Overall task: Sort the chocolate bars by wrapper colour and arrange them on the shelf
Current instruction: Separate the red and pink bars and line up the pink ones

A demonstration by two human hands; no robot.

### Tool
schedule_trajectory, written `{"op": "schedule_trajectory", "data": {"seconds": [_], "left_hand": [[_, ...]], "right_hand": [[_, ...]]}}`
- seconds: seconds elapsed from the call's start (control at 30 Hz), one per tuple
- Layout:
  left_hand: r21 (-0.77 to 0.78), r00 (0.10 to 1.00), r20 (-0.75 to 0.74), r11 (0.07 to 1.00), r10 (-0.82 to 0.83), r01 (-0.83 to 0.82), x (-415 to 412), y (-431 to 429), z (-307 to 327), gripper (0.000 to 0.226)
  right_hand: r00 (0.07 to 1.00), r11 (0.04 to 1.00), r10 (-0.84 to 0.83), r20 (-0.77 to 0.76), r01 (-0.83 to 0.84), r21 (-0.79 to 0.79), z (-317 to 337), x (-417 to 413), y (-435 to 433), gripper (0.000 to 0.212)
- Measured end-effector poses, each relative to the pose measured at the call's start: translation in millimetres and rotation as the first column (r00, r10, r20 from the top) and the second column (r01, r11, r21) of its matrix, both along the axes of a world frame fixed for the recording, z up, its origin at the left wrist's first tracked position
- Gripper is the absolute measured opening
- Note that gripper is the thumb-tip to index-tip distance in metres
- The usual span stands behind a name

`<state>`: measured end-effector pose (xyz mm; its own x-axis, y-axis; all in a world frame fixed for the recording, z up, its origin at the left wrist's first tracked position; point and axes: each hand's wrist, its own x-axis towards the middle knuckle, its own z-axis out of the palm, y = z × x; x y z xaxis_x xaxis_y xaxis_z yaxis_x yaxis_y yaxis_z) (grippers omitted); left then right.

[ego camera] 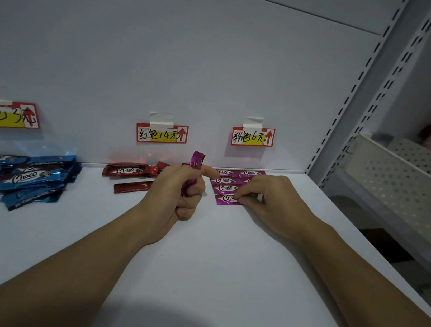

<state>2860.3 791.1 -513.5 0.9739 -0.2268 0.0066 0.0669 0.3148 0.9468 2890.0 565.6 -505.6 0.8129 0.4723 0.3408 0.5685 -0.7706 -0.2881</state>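
Left hand (177, 194): my fingers are curled in a fist around the held pink bar (197, 160), with my thumb across the top of it.
Held pink bar: it stands nearly upright in my fist, above the shelf (194, 265). Its crimped end pokes out above my thumb, and the lower part is hidden by my fingers.
Right hand (268, 195): my palm faces down, low over the shelf. My thumb and forefinger pinch the right part of the front pink bar (224, 199), and the other fingers are bent beside them.
Front pink bar: it lies flat on the shelf, nearest to me in its group, with its right end hidden under my fingers.
Pink bars (224, 180): they lie flat in neat rows at the back wall, below the pink label (252, 138). My right hand hides some of them.
Red bars (127, 171): a few lie loose under the red label (161, 133), just left of my left hand, which hides some.
Blue bars (30, 174): they sit in an untidy, overlapping heap at the far left, beneath the blue label (2, 114).
Perforated basket (415, 174): it is on the neighbouring unit to the right, beyond the slotted upright (356, 100).
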Motion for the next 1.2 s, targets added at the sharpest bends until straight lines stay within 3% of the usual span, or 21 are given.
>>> {"op": "schedule_trajectory", "data": {"seconds": [0.3, 0.5, 0.57, 0.6, 0.7, 0.9, 1.0, 1.07, 1.2], "left_hand": [[-0.022, 1.0, -0.023, 1.0, 0.004, -0.005, 0.5, 0.1, -1.2, 0.037], [0.082, 0.999, -0.003, 0.995, 0.052, -0.052, -1.0, -3.7, 0.6, 0.036], [0.121, 0.998, 0.002, 0.991, 0.061, -0.061, -1.6, -5.2, 1.5, 0.035], [0.146, 0.998, 0.017, 0.987, 0.058, -0.06, -1.9, -5.4, 1.2, 0.034], [0.259, 0.996, 0.092, 0.966, 0.003, -0.027, -3.5, -4.6, 0.1, 0.026], [0.365, 0.971, 0.239, 0.925, 0.013, -0.103, -8.2, -8.9, -0.1, 0.021], [0.424, 0.948, 0.281, 0.868, 0.146, -0.259, -3.7, -11.1, -4.3, 0.032], [0.518, 0.914, 0.369, 0.78, 0.166, -0.351, -3.0, -12.9, -5.9, 0.035], [0.745, 0.782, 0.599, 0.481, -0.175, -0.462, -11.5, -19.8, -10.1, 0.027]], "right_hand": [[0.999, 0.999, -0.038, 0.006, 0.038, -0.036, -0.6, 2.3, 0.5, 0.016], [0.998, 0.998, -0.052, 0.021, 0.052, -0.029, -3.8, 2.8, 1.1, 0.016], [0.997, 0.993, -0.074, 0.033, 0.071, 0.093, -3.1, 2.4, 1.3, 0.014], [0.995, 0.969, -0.098, 0.008, 0.094, 0.23, -0.8, 1.4, 1.6, 0.012], [0.991, 0.803, -0.058, -0.122, 0.119, 0.584, 8.1, -3.3, 5.4, 0.015], [0.936, 0.762, 0.256, -0.24, -0.043, 0.646, 11.5, -12.0, 16.8, 0.033], [0.938, 0.78, 0.235, -0.255, -0.025, 0.625, 20.9, -8.9, 4.9, 0.033], [0.958, 0.79, 0.138, -0.253, 0.048, 0.611, 29.3, -2.3, -16.8, 0.03], [0.965, 0.856, -0.077, -0.25, 0.193, 0.48, 32.0, 9.0, -59.2, 0.026]]}}
